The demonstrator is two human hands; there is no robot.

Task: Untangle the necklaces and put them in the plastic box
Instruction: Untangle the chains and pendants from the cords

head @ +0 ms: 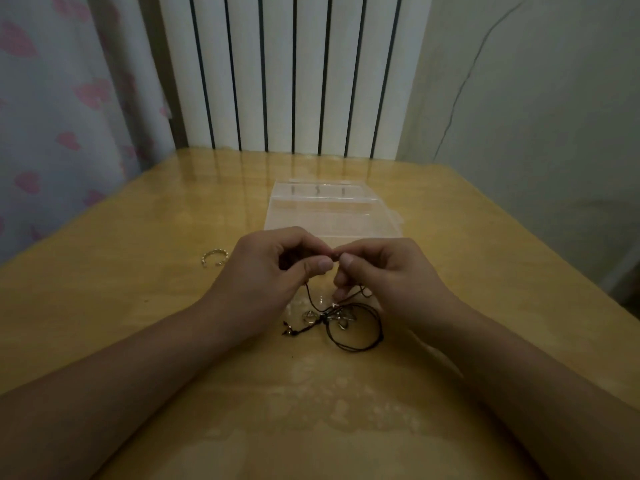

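2 hands, left hand (pixel 273 268) and right hand (pixel 377 271), pinch black necklaces (pixel 343 323) mid-frame (untangling); next, plastic box (pixel 332 216) above.

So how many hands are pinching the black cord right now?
2. The left hand and the right hand both pinch the black cord between thumb and fingertips above the table, just in front of the plastic box. The rest lies tangled below.
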